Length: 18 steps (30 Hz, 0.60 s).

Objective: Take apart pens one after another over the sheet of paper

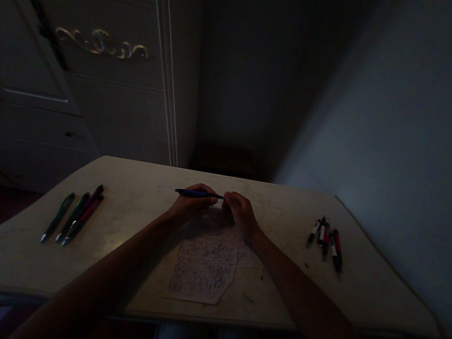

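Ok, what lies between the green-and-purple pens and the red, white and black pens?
Head view: pale scribbled paper sheets, a slim blue pen in the left hand, the right hand at the pen tip, and both forearms.

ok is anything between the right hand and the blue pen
Nothing visible: the left hand holds the blue pen, its thin end at the right hand. The handwritten sheet lies on the table, not between them.

Dim light — bluish wall, white panelled cupboard
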Tool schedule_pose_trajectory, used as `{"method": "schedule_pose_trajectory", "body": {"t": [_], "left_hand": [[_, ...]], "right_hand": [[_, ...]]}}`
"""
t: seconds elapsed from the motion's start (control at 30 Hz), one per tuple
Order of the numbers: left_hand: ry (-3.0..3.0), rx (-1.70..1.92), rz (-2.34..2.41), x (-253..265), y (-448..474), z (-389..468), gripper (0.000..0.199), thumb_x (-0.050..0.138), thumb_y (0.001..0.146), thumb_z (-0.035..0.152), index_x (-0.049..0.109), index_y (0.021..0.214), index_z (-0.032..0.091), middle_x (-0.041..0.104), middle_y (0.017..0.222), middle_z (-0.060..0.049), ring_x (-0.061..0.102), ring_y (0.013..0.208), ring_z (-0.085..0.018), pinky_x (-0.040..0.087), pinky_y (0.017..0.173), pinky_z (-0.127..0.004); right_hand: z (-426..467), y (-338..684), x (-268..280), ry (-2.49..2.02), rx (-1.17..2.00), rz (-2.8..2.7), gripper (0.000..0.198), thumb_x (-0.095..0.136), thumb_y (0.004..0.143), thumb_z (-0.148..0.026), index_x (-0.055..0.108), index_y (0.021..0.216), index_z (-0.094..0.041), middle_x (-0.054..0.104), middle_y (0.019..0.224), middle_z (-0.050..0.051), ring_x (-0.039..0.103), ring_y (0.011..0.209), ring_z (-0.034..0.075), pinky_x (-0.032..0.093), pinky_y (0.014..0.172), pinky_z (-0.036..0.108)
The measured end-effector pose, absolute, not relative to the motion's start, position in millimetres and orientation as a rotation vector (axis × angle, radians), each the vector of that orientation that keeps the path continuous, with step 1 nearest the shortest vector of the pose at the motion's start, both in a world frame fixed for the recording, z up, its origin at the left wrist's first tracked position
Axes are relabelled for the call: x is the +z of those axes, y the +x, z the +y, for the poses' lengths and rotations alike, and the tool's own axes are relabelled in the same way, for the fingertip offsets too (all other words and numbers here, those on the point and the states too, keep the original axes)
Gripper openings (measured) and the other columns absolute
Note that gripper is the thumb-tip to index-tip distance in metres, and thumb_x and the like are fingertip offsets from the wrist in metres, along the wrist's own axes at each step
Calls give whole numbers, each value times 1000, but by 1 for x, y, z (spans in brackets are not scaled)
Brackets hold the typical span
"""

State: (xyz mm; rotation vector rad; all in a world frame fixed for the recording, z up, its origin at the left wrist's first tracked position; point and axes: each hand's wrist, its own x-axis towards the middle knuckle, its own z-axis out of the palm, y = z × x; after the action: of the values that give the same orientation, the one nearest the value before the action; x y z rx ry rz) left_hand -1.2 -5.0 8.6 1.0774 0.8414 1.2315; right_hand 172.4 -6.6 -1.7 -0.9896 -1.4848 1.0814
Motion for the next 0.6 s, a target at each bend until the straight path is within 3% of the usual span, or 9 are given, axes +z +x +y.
{"method": "schedule_pose_trajectory", "body": {"t": [0.2, 0.5, 0.6], "left_hand": [[964, 1281, 789, 11, -5, -1, 48, 88, 57, 29, 68, 99, 16, 70, 86, -4, 64, 66, -13, 50, 61, -26], [925, 1380, 780, 9, -15, 11, 45, 88, 55, 19, 67, 94, 14, 71, 91, -6, 70, 77, -18, 55, 72, -31], [934, 1395, 763, 7, -19, 14, 44, 89, 55, 22, 68, 93, 13, 73, 94, -8, 70, 78, -17, 56, 75, -31]], "right_hand": [[1, 179, 1, -971, 1028, -1373, 49, 58, 80, -67, 55, 64, -20, 57, 60, 1, 51, 51, 12, 43, 51, 26], [14, 189, -5, -1012, 997, -1317, 39, 58, 82, -58, 58, 72, -20, 64, 70, 2, 54, 54, 11, 43, 51, 23], [16, 192, -9, -1010, 1044, -1384, 34, 62, 81, -53, 64, 87, -21, 68, 85, 3, 61, 63, 12, 45, 54, 22]]}}
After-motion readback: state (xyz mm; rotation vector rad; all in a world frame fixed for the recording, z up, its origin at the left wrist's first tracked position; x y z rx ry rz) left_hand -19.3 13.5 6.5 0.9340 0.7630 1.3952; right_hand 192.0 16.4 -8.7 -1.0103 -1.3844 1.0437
